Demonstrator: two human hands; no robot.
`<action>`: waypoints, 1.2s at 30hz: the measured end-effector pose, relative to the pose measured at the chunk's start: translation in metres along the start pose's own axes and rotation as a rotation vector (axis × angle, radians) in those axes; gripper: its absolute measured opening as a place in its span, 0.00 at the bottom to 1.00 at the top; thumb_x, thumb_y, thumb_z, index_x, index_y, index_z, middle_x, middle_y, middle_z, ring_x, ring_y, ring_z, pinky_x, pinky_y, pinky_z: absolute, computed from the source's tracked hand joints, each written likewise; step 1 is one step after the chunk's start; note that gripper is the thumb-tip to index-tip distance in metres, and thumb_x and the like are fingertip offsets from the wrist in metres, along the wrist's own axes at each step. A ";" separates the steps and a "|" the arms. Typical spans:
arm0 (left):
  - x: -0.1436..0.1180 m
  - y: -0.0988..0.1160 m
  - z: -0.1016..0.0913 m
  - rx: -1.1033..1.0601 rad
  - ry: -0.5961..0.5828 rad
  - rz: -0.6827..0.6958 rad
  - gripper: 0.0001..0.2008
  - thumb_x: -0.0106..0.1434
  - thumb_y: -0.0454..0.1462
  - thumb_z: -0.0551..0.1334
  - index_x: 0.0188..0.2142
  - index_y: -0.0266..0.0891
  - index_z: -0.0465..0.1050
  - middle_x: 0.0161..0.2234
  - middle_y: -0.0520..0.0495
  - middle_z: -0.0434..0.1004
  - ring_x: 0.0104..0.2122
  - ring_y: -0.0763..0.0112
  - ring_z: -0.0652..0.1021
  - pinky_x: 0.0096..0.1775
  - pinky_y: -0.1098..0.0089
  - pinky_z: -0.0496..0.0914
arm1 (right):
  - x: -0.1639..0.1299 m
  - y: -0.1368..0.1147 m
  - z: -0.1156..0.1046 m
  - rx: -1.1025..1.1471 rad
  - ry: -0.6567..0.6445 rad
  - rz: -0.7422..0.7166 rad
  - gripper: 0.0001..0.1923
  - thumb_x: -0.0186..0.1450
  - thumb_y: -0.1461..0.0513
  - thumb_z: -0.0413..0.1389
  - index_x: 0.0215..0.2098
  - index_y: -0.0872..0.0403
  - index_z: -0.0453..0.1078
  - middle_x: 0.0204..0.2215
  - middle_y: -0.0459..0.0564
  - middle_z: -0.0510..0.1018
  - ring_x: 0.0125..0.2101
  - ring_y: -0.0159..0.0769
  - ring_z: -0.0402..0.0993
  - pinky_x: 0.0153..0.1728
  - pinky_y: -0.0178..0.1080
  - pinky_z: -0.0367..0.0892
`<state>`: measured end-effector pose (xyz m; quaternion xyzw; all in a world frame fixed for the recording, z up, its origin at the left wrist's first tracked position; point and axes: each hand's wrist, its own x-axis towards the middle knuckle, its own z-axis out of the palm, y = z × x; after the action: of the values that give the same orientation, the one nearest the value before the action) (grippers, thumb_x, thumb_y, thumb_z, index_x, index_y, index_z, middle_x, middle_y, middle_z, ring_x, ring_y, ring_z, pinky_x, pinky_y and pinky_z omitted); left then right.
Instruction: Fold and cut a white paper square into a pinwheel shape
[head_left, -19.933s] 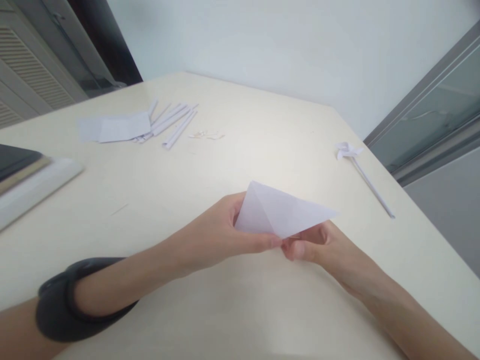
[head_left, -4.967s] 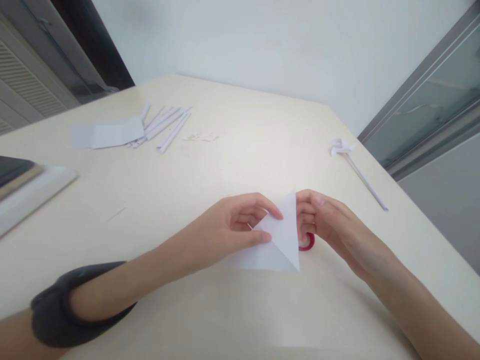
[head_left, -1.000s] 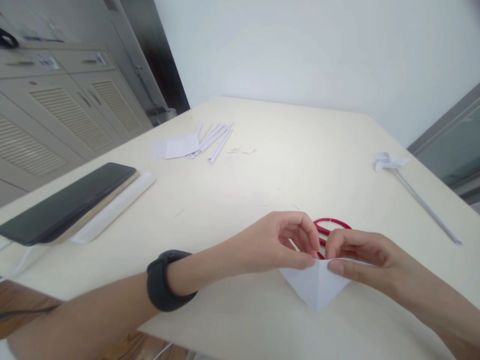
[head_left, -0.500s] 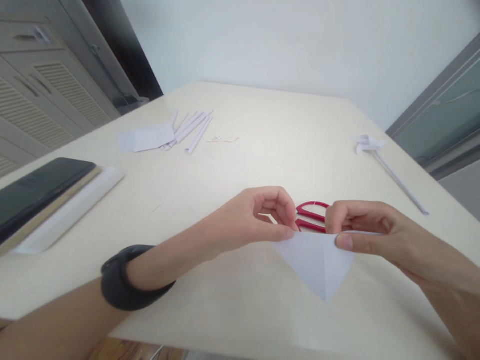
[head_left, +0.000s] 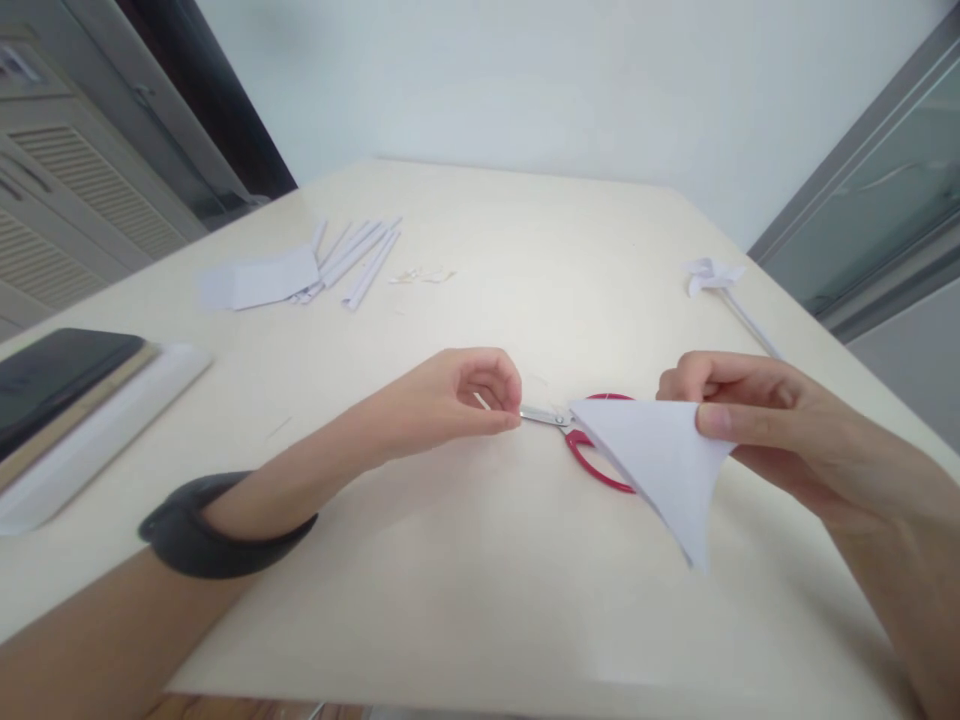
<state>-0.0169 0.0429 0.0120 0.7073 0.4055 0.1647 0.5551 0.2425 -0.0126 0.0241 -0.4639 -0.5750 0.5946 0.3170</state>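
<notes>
The right hand [head_left: 757,420] pinches a folded white paper triangle [head_left: 660,465] above the cream table [head_left: 450,560]. The left hand [head_left: 457,400], fingers curled narrow, grips the blade tips of red-handled scissors [head_left: 581,440] lying flat.

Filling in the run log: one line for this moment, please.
left hand: fingertips at scissors blades | right hand: pinching folded paper triangle, lifted off table | scissors: flat on table

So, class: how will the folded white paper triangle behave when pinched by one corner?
The folded paper triangle, pinched in the right hand, looks light. Its free tip holds out without drooping, so probably fairly stiff, though it would likely crease.
</notes>
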 end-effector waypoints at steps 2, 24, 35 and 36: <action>0.000 0.001 0.003 -0.010 -0.089 -0.011 0.07 0.55 0.35 0.63 0.35 0.40 0.68 0.33 0.51 0.74 0.33 0.70 0.75 0.34 0.71 0.68 | 0.003 0.003 0.004 0.029 0.045 0.021 0.08 0.60 0.57 0.58 0.27 0.51 0.68 0.23 0.45 0.69 0.24 0.33 0.65 0.26 0.35 0.60; -0.010 0.003 0.025 -0.394 -0.170 0.160 0.18 0.57 0.33 0.63 0.48 0.44 0.66 0.45 0.49 0.74 0.43 0.65 0.75 0.41 0.68 0.70 | 0.007 0.012 0.032 -0.027 -0.043 0.074 0.07 0.66 0.56 0.52 0.35 0.51 0.65 0.31 0.43 0.68 0.31 0.28 0.64 0.30 0.31 0.61; -0.006 0.006 0.024 -0.285 -0.036 0.031 0.11 0.61 0.41 0.59 0.43 0.43 0.67 0.45 0.48 0.74 0.44 0.61 0.74 0.40 0.65 0.70 | 0.004 0.006 0.043 -0.398 0.101 0.007 0.23 0.55 0.56 0.63 0.46 0.41 0.61 0.43 0.41 0.69 0.38 0.32 0.67 0.31 0.30 0.67; -0.006 0.006 0.025 -0.286 -0.033 0.036 0.11 0.61 0.41 0.59 0.42 0.43 0.67 0.45 0.48 0.74 0.43 0.61 0.74 0.39 0.65 0.70 | 0.004 0.006 0.043 -0.400 0.109 -0.005 0.22 0.55 0.56 0.63 0.45 0.42 0.62 0.43 0.41 0.69 0.39 0.32 0.67 0.31 0.30 0.67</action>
<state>-0.0009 0.0219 0.0103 0.6307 0.3562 0.2190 0.6537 0.2022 -0.0266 0.0133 -0.5478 -0.6647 0.4419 0.2506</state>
